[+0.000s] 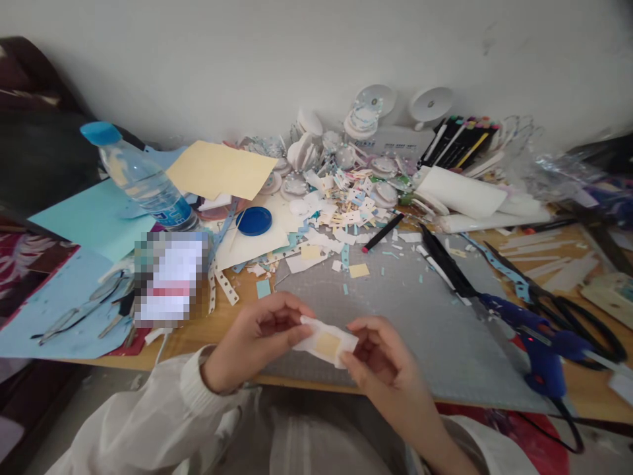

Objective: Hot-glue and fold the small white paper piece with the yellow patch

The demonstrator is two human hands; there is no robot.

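Observation:
Between my two hands is a small white piece of paper [309, 343] with a pale yellow rectangle [328, 344] on its middle. My left hand [264, 340] pinches its left end between thumb and fingers. At the right end, my right hand [383, 363] grips it the same way, fingers curled behind. The piece is held above the front edge of a grey cutting mat [395, 316]. Beyond it on the mat lie a yellow paper scrap [359, 271] and a black pen [383, 233] with a red end.
A blue glue gun [539, 349] and black scissors [588, 323] lie at the right. Paper scraps [346, 198] are heaped at the back. On the left are a water bottle [143, 178], a blurred-out phone [173, 280], glasses [82, 310] and coloured paper sheets [89, 218].

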